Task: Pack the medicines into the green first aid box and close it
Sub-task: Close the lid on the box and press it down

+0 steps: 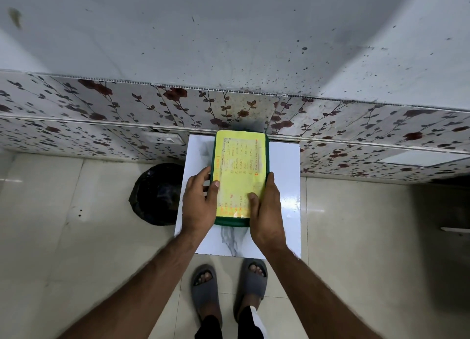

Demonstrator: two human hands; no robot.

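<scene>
The green first aid box (230,222) lies flat on a small white table (284,186), its lid down. A yellow handwritten label (239,166) covers the lid. My left hand (199,202) clasps the box's near left side, thumb lying on the label. My right hand (265,206) clasps the near right side, thumb also on the label. No medicines show outside the box; its inside is hidden.
The table stands against a wall with floral tiles (127,102). A black bag-lined bin (156,193) sits on the floor just left of the table. My feet in grey slippers (229,285) are right in front. Beige floor tiles lie on both sides.
</scene>
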